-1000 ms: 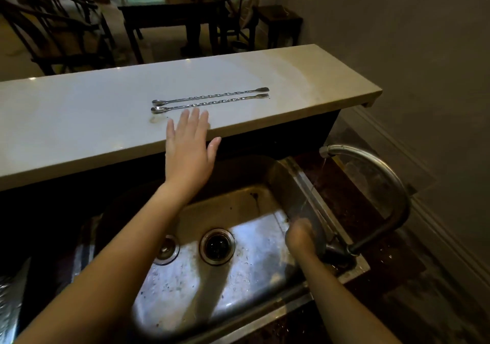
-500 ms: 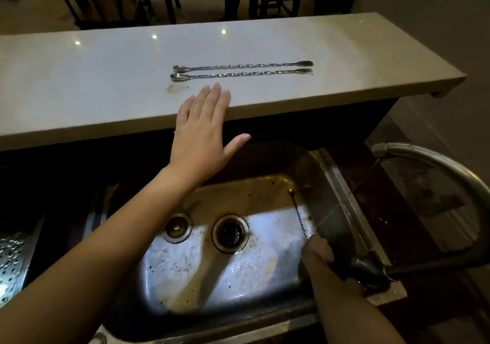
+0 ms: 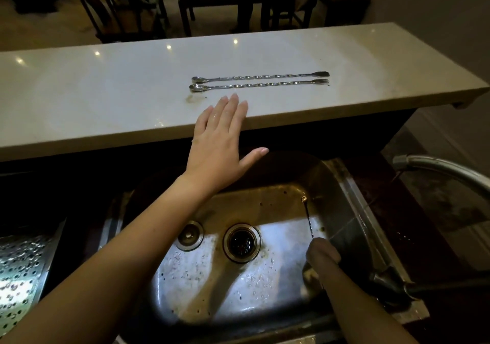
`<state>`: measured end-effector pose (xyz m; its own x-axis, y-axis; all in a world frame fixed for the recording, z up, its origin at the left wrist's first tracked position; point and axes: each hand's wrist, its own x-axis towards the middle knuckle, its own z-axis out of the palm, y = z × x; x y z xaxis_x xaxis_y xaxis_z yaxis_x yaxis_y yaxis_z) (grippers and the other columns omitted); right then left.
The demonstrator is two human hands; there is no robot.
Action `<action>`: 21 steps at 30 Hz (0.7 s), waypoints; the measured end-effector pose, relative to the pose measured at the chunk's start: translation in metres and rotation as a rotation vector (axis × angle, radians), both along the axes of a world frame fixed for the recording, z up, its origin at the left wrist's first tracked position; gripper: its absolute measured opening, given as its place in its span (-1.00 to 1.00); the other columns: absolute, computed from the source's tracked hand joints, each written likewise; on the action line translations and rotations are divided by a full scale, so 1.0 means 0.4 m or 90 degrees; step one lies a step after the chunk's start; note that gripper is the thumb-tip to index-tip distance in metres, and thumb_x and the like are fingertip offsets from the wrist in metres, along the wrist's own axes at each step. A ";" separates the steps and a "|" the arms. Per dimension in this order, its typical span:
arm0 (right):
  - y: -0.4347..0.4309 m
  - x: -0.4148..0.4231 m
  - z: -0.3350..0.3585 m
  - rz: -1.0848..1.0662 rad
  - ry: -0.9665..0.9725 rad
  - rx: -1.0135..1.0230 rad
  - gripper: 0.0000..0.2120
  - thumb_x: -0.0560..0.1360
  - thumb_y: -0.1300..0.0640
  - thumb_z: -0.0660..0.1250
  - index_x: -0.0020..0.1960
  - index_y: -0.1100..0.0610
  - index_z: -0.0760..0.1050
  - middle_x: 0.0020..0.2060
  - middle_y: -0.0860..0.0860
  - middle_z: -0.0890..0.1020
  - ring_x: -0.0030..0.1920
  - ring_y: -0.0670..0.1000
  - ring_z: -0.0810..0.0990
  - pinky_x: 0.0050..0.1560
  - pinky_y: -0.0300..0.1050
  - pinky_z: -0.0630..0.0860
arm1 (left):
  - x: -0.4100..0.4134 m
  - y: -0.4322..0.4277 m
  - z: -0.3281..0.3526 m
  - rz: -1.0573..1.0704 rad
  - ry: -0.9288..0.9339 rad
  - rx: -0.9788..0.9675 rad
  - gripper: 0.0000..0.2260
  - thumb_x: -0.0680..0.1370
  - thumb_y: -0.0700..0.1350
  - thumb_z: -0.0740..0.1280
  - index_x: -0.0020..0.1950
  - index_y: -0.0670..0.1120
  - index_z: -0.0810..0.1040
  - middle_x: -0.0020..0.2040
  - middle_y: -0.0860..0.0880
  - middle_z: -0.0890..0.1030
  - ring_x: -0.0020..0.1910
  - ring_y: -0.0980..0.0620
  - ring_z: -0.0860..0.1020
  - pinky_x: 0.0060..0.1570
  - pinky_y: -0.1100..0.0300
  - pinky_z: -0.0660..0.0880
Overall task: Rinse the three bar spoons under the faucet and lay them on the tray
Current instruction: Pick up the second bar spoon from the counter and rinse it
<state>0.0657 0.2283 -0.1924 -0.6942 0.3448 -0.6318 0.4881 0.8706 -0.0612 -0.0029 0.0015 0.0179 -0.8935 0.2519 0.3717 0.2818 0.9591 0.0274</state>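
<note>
Over the sink: the right hand (image 3: 322, 253) is closed around the lower end of 1 bar spoon (image 3: 308, 217), at 4 o'clock in the basin (image 3: 265, 285); the shaft points up toward 12 o'clock.
Left hand: the left hand (image 3: 220, 144) is flat and open, holding nothing, fingertips over the counter (image 3: 106, 99) edge just short of the spoons.
Other 2 spoons: the 2 counter spoons (image 3: 259, 81) lie side by side, bowls toward 9 o'clock, forked ends toward 3 o'clock.
Faucet: the faucet (image 3: 445, 174) arches in from 3 o'clock; a thin stream slants toward the held spoon.
Tray: the perforated tray (image 3: 23, 269) sits at 8 o'clock, nothing visibly on it.
Just changed: 1 second ago the held spoon was hidden; now its shaft shows above the fist, while the left hand has stayed by the counter pair.
Meaning: likely the 1st rinse is under way, with 2 spoons waiting.
</note>
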 end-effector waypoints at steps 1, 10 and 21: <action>0.000 -0.001 0.013 0.052 -0.004 0.012 -0.62 0.62 0.19 0.01 0.37 0.26 0.36 0.35 0.18 0.45 0.33 0.14 0.44 -0.19 -0.29 0.42 | 0.002 -0.001 0.003 -0.002 -0.004 -0.001 -0.22 0.47 0.37 0.00 0.53 -0.10 0.09 0.55 -0.10 0.12 0.54 -0.05 0.04 0.48 0.03 -0.09; -0.081 -0.079 0.494 0.169 0.223 0.060 -0.74 0.56 0.11 0.16 0.09 0.20 0.56 0.02 0.14 0.63 0.05 0.17 0.61 0.03 0.00 0.52 | 0.004 -0.003 0.022 -0.024 -0.046 0.010 -0.19 0.46 0.39 0.00 0.54 -0.11 0.00 0.57 -0.11 0.04 0.55 -0.07 -0.04 0.48 0.02 -0.15; -0.188 -0.371 0.784 0.468 0.490 0.158 -0.77 0.53 0.24 0.16 0.17 0.15 0.43 0.08 0.12 0.55 0.07 0.15 0.49 -0.09 -0.01 0.44 | -0.002 -0.011 0.027 -0.036 -0.069 0.001 -0.15 0.45 0.39 0.04 0.54 -0.13 -0.06 0.57 -0.14 -0.05 0.55 -0.10 -0.11 0.49 -0.02 -0.18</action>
